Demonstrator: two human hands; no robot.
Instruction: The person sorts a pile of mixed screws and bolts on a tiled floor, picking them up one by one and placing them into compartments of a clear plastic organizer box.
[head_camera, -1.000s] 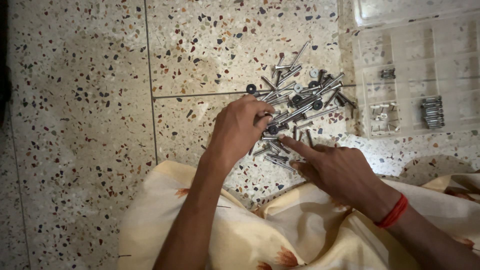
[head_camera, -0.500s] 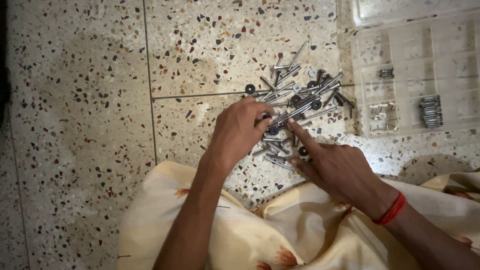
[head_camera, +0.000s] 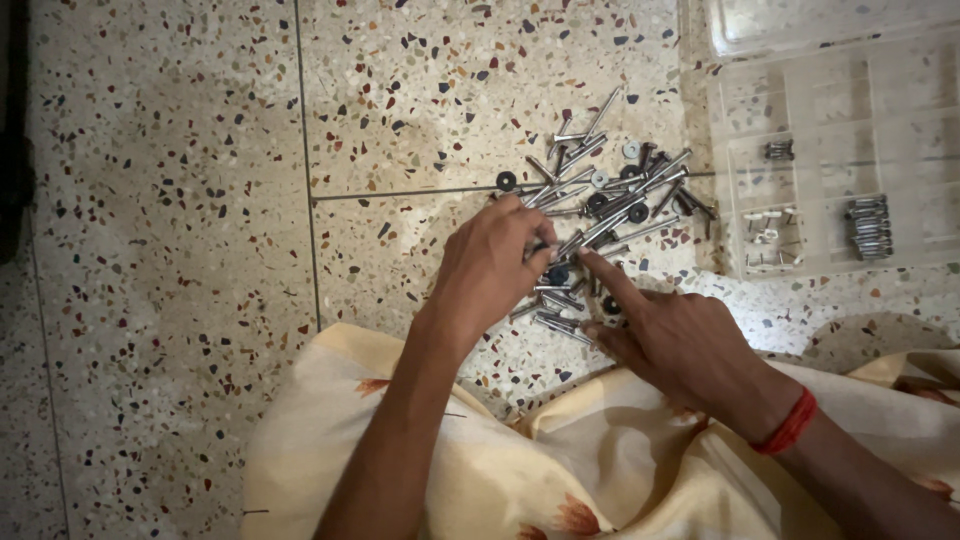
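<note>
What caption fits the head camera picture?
Left hand and right hand pick through a pile of screws beside a clear organizer box.

left hand (head_camera: 487, 268) curls over near side of the screw pile (head_camera: 600, 200), fingertips hidden, can't tell if it grips anything; clear organiser box (head_camera: 835, 150) cut off at top and right edges. Parts in its compartments too small to identify; right forearm runs out of frame bottom right.

R forefinger (head_camera: 603, 272) further into screws (head_camera: 600, 195)
</note>
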